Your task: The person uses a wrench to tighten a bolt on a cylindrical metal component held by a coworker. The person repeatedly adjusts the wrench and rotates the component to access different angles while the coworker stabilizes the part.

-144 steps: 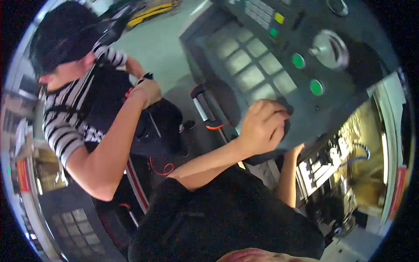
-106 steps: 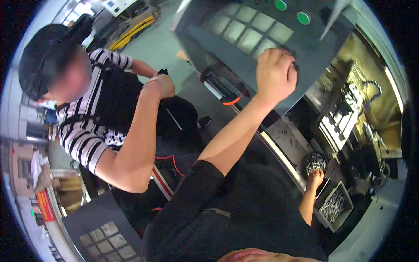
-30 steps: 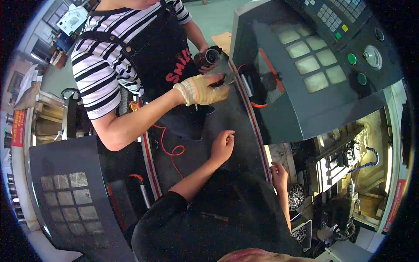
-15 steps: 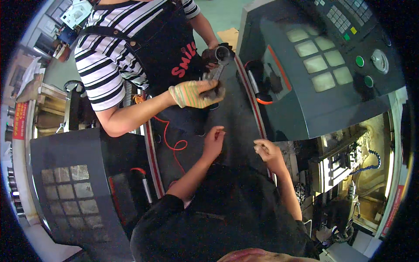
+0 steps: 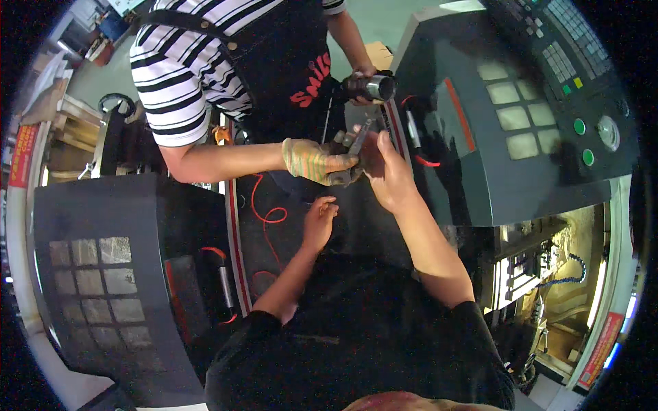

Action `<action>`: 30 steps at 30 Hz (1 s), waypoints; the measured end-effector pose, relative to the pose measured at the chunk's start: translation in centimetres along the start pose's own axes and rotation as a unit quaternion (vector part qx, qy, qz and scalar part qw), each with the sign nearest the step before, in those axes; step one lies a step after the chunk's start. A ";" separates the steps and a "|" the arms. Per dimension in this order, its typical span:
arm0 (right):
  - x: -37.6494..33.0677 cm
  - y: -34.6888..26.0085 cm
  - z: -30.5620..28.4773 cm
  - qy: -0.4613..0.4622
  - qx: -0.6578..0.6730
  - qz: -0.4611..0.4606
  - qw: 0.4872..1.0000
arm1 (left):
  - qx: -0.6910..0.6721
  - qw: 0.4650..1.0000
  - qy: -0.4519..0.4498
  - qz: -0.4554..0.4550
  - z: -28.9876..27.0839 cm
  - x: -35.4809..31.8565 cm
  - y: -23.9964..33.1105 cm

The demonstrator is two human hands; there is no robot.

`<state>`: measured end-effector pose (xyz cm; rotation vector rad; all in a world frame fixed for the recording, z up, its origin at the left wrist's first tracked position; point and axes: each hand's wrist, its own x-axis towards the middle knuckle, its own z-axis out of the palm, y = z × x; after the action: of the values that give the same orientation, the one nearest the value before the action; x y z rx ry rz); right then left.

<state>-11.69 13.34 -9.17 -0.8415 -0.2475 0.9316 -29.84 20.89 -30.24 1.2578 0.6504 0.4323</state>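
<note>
My right hand (image 5: 391,175) is stretched forward, thumb raised and apart from the fingers, the palm beside a slim grey metal tool (image 5: 359,141). A co-worker's gloved hand (image 5: 319,163) still grips that tool; its exact kind is unclear. My fingers are partly hidden at the glove's tips, and they do not visibly close on the tool. Lower and to the left, my left hand (image 5: 319,225) hovers with loosely bent fingers and nothing visible in it. The co-worker's other hand (image 5: 363,81) holds a dark cylindrical part (image 5: 373,88) with a shiny metal end.
Dark machine housings with windows stand on both sides: the left machine (image 5: 103,274) and the right machine (image 5: 473,157). A control panel (image 5: 576,75) is at far right. The co-worker in a dark apron (image 5: 281,75) stands opposite. A red coiled hose (image 5: 267,218) hangs at the left.
My right hand has moved forward and left to the grey tool by the gloved hand. The co-worker's hands have shifted slightly right. My left hand has barely moved.
</note>
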 end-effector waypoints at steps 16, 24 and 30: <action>-9.8 -3.5 -0.6 0.092 -0.354 -0.303 0.880 | 0.040 0.998 0.001 -0.045 -0.5 -0.4 0.5; -17.0 -2.4 -4.9 0.144 -0.530 -0.049 0.834 | 0.077 0.994 -0.073 -0.033 2.0 0.8 0.9; -19.5 -1.4 -7.1 0.200 -0.553 -0.048 0.807 | 0.061 0.992 -0.075 -0.086 4.2 1.1 1.2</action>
<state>-18.70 -6.27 -9.83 -2.0599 -0.4710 0.4160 -26.18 18.79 -28.55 1.3240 0.6581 0.1563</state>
